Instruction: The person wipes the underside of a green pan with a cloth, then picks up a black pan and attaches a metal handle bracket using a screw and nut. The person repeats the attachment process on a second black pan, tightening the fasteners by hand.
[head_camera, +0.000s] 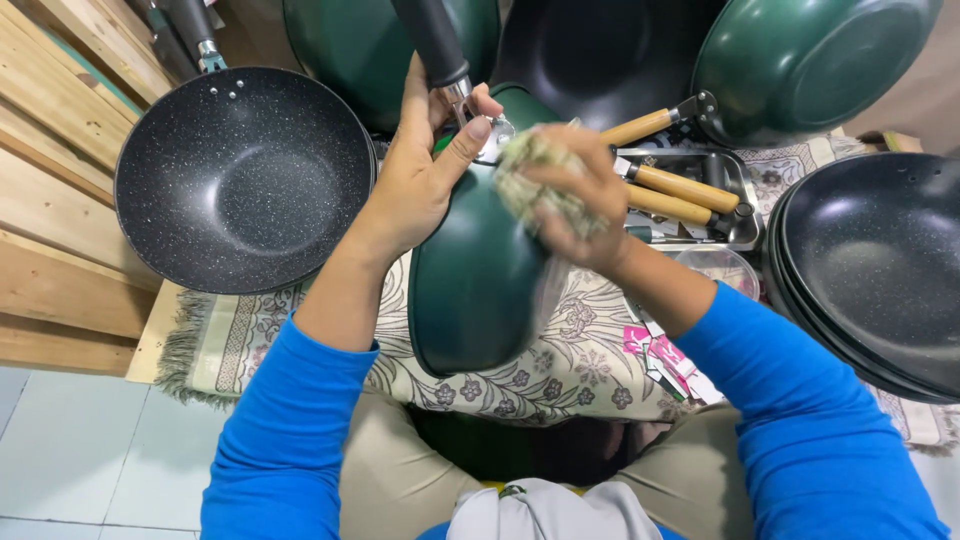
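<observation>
1. Left hand (415, 180) wraps the green pan (475, 275) where its black handle (432, 38) meets the body; fingers closed tight around the joint, thumb pressed across the metal bracket.
2. The pan is turned bottom-up and tilted, handle pointing away, its near rim hanging over the lap just past the near edge of the patterned cloth (560, 370).
3. Right hand (575, 195) has its fingers bunched shut on a pale scrub pad (535, 175), pressed onto the pan's outside close to the bracket.
4. Left of the hands, a speckled black wok (245, 180) sits open-side up, its rim almost touching the left wrist and overhanging the cloth's left edge onto wooden slats (60, 200).
5. Right side is crowded: stacked black pans (880, 270) fill the right edge, close to the right forearm.
6. At the far edge, a metal tray (725, 165) with wooden handles (670, 185) lies just beyond the right hand, green pans (810, 55) leaning behind it.
7. Open room: only the strip of cloth under the pan, and pale floor tiles (90, 450) at near left.
</observation>
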